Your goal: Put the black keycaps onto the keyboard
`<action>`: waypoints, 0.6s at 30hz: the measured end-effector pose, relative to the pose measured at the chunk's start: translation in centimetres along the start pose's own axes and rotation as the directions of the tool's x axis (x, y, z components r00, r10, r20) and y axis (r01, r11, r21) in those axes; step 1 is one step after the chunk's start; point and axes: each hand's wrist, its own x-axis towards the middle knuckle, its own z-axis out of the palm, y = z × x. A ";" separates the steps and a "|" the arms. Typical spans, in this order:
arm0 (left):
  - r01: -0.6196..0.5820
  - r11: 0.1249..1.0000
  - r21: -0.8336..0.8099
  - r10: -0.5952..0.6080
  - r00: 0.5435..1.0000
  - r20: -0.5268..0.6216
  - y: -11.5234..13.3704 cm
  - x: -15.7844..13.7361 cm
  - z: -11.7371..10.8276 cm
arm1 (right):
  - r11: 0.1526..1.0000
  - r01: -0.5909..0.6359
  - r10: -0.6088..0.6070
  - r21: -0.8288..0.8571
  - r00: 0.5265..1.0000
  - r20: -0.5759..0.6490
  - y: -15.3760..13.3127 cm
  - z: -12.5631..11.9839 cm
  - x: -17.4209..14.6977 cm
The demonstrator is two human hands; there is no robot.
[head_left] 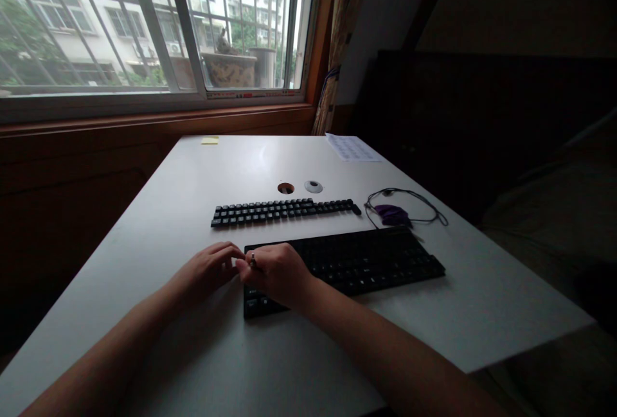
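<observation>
A black keyboard [371, 256] lies at a slant on the white table. Over its left end is my right hand [279, 270], closed in a pinch, with a small shiny metal piece [253, 261] at the fingers; whether that is a ring or part of a tool I cannot tell. My left hand [209, 269] rests beside the keyboard's left edge, fingers curled and tips meeting those of the right hand. What sits between the fingertips is hidden. Behind the keyboard, black keycaps [270, 212] stand in long rows, with a single keycap [356, 209] at their right end.
A dark cable [434, 206] loops at the right around a purple cloth-like item [393, 215]. Farther back are a round hole [286, 188], a grey grommet [313, 186], a printed sheet [353, 148] and a yellow note [209, 141]. A barred window [144, 25] is beyond the table.
</observation>
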 end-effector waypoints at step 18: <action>-0.051 0.998 0.035 0.051 0.999 -0.006 0.8 0.3 -0.5 | 0.907 -0.287 0.294 0.309 0.956 0.024 1.4 -0.5 -1.0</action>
